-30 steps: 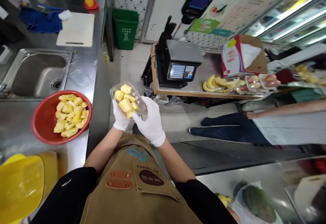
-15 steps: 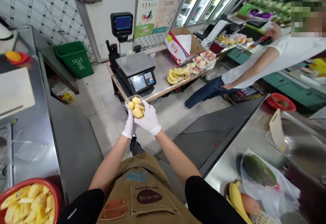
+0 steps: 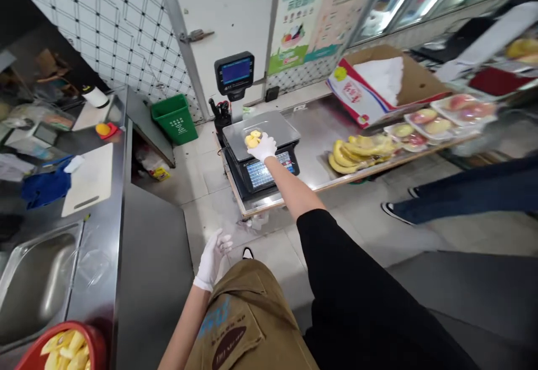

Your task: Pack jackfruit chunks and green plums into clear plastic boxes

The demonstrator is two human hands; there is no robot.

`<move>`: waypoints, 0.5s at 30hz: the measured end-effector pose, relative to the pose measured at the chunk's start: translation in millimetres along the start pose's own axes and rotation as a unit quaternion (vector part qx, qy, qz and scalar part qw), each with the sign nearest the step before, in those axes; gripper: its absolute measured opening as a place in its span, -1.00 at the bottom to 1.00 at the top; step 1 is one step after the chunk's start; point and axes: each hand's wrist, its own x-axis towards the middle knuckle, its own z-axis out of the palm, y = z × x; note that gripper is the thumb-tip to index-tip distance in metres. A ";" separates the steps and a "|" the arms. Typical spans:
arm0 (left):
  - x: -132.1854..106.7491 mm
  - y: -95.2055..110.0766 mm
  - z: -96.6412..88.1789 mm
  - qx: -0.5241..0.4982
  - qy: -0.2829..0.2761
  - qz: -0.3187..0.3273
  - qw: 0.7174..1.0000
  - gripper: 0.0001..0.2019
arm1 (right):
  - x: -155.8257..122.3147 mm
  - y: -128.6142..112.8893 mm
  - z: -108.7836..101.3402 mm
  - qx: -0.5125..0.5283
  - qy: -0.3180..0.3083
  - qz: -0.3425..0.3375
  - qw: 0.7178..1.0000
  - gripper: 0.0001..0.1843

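Note:
A clear plastic tray (image 3: 252,139) of yellow jackfruit pieces rests on the steel platter of a digital weighing scale (image 3: 279,127). My right hand (image 3: 264,148), in a white glove, is stretched out and grips the tray's near edge. My left hand (image 3: 212,259), also gloved, hangs low beside my brown apron (image 3: 239,325). Its fingers are apart and it holds nothing. A red basin (image 3: 94,339) of more yellow pieces sits at the bottom left, partly cut off by the frame.
A steel counter (image 3: 113,190) on the left holds a sink (image 3: 36,283) and a white cutting board (image 3: 88,179). Bananas (image 3: 357,154) and packed fruit trays (image 3: 437,120) lie on the scale's bench. A co-worker's legs (image 3: 462,196) stand at right; a green bin (image 3: 174,119) stands behind.
The tray has gone from between both hands onto the scale, with my right hand reaching forward on it. My left hand has let go and dropped toward my apron. The view has swung.

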 end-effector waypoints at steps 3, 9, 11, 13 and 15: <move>1.5 14.2 -1.3 -0.015 0.012 0.034 0.999 -0.50 | 25.0 3.4 19.6 0.017 -0.015 -0.011 1.000 0.04; 12.8 20.7 -20.9 -0.063 0.015 0.072 0.995 -0.49 | 38.4 42.2 31.5 0.121 0.078 -0.019 0.989 0.14; 17.9 22.1 -24.3 -0.084 0.006 0.076 0.994 -0.41 | 39.0 59.1 28.7 0.149 0.089 -0.015 0.985 0.20; 22.9 25.7 -20.0 -0.094 -0.008 0.082 0.992 -0.31 | 39.6 72.7 24.1 0.167 0.091 -0.002 0.982 0.22; 27.6 31.2 -7.8 -0.099 -0.021 0.086 0.991 -0.22 | 40.4 81.1 18.5 0.176 0.089 0.006 0.980 0.21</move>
